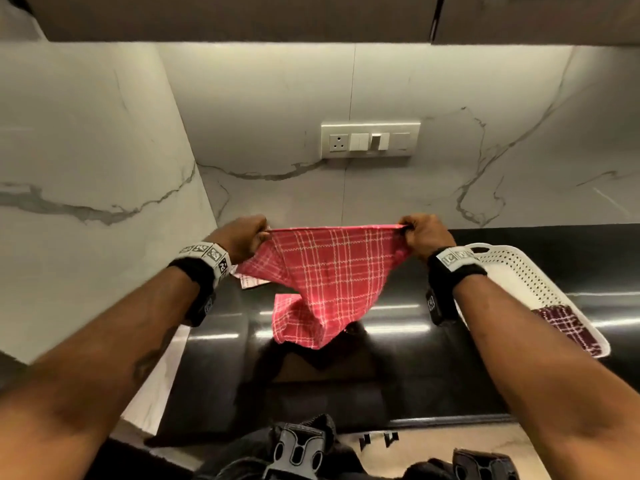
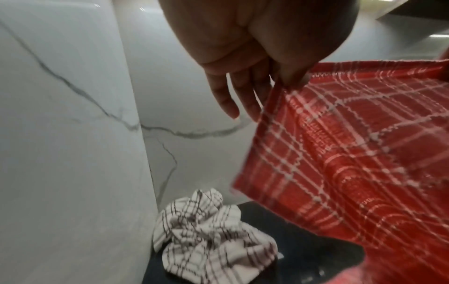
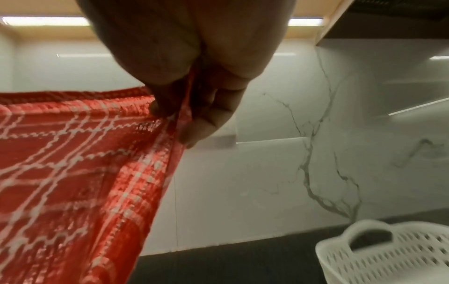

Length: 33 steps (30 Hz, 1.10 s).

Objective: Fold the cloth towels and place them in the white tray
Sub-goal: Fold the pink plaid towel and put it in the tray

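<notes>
The left hand (image 1: 244,237) and the right hand (image 1: 424,235) held a red checked towel (image 1: 329,278) up in the air above the black counter (image 1: 398,375), each pinching one top corner so that the upper hem ran taut between them. In the left wrist view the thumb and a forefinger nipped the corner while the other fingers (image 2: 228,98) hung straighter beside the cloth. In the right wrist view the thumb and curled fingers (image 3: 209,115) closed on the opposite corner, though blur made the exact hold hard to read. The towel sagged below the hem, and its lowest part folded back on itself near the counter; whether it touched the surface could not be told. A white tray (image 1: 519,271) with perforated walls stood on the counter to the right, partly hidden behind the right forearm, and a dark maroon checked towel (image 1: 568,327) lay in its near end, seemingly folded. A crumpled white towel with dark stripes (image 2: 206,242) lay on the counter against the marble wall (image 1: 86,150) at the left; from the head view only a scrap of it showed behind the red cloth. A switch panel (image 1: 370,139) sat on the back wall.
</notes>
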Each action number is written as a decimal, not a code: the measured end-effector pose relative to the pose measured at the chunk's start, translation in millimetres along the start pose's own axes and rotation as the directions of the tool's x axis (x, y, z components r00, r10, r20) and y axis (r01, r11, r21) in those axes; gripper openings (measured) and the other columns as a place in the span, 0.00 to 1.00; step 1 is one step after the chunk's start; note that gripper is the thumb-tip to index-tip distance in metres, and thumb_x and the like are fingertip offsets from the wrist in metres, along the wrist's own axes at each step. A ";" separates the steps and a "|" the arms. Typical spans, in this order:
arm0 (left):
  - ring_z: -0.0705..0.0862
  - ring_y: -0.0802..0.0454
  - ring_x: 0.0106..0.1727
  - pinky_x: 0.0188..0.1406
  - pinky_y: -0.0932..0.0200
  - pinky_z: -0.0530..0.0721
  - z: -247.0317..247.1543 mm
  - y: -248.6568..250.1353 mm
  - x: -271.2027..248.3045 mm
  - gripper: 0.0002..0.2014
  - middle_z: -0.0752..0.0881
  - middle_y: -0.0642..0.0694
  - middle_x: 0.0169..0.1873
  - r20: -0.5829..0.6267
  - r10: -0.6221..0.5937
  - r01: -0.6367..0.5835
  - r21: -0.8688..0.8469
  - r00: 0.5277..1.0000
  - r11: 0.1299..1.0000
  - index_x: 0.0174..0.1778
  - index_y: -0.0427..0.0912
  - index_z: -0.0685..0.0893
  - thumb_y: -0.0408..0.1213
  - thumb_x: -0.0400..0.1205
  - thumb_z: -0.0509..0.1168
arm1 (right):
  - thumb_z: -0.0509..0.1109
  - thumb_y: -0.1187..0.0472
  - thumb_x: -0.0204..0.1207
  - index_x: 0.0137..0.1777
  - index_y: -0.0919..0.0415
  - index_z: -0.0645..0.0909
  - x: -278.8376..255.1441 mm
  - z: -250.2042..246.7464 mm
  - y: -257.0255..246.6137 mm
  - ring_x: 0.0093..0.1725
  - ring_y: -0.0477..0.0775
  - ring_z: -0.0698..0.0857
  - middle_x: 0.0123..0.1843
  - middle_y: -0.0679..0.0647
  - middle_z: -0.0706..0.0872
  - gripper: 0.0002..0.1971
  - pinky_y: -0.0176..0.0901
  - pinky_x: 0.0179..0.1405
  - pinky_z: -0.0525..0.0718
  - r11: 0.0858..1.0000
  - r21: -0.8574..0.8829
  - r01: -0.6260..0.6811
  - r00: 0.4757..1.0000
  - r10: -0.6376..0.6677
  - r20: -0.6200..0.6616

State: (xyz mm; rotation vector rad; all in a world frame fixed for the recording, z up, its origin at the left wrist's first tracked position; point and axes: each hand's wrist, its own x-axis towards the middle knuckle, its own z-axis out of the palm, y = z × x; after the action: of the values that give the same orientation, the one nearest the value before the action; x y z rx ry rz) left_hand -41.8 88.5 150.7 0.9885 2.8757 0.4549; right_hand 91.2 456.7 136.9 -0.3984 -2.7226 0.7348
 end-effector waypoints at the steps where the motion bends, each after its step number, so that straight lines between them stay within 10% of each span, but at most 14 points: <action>1: 0.82 0.41 0.42 0.42 0.51 0.77 -13.6 2.6 4.6 0.04 0.85 0.41 0.44 -0.036 -0.028 0.029 0.028 0.999 0.999 0.46 0.44 0.76 0.37 0.84 0.66 | 0.67 0.69 0.75 0.52 0.56 0.90 10.2 -9.3 -7.2 0.43 0.61 0.89 0.43 0.59 0.92 0.13 0.50 0.47 0.87 1.000 -0.011 0.026 0.999 -0.027 -0.026; 10: 0.85 0.33 0.54 0.51 0.40 0.85 -130.8 35.7 -11.5 0.10 0.87 0.38 0.53 -0.658 -0.125 0.227 0.072 0.742 0.971 0.57 0.45 0.82 0.36 0.81 0.63 | 0.72 0.61 0.69 0.55 0.59 0.91 30.9 -116.1 -67.8 0.47 0.57 0.91 0.49 0.56 0.93 0.15 0.53 0.54 0.89 0.928 0.211 0.308 0.903 -0.214 -0.374; 15: 0.84 0.33 0.51 0.44 0.39 0.81 -107.1 62.9 -85.4 0.10 0.82 0.40 0.56 -0.775 -0.096 0.209 0.048 0.625 0.977 0.60 0.46 0.77 0.43 0.86 0.57 | 0.63 0.60 0.71 0.55 0.64 0.88 -36.3 -118.6 -63.0 0.46 0.44 0.84 0.47 0.47 0.86 0.18 0.20 0.49 0.76 0.861 0.298 0.412 0.845 -0.239 -0.478; 20: 0.89 0.31 0.37 0.32 0.42 0.86 3.5 47.6 -196.3 0.09 0.90 0.40 0.50 -0.664 0.027 0.110 0.163 0.747 0.980 0.57 0.48 0.82 0.43 0.85 0.59 | 0.65 0.68 0.74 0.56 0.64 0.87 -133.6 -60.8 11.6 0.46 0.37 0.82 0.47 0.53 0.89 0.14 0.13 0.48 0.71 0.864 0.364 0.348 0.903 -0.204 -0.379; 27: 0.88 0.45 0.42 0.31 0.55 0.83 141.3 47.2 -305.9 0.07 0.84 0.47 0.47 -0.182 0.011 0.019 0.165 0.983 0.986 0.51 0.49 0.85 0.42 0.81 0.63 | 0.69 0.77 0.75 0.53 0.60 0.88 -256.7 38.9 124.3 0.46 0.55 0.89 0.45 0.56 0.91 0.14 0.29 0.46 0.78 0.950 0.281 0.137 0.989 -0.146 0.010; 33: 0.84 0.47 0.54 0.49 0.49 0.84 207.8 45.4 -340.6 0.10 0.81 0.49 0.51 0.135 -0.209 0.203 0.061 0.968 0.977 0.56 0.50 0.86 0.35 0.80 0.67 | 0.69 0.71 0.80 0.52 0.58 0.88 -308.4 68.8 152.7 0.44 0.54 0.89 0.43 0.51 0.91 0.09 0.54 0.52 0.87 0.971 0.238 -0.023 0.968 -0.038 0.249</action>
State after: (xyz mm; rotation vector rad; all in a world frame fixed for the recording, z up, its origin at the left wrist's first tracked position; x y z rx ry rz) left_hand 287.3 -32.5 -45.1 0.6852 2.8309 0.2910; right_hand 379.3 449.5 -63.4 -0.2531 -2.8144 1.1706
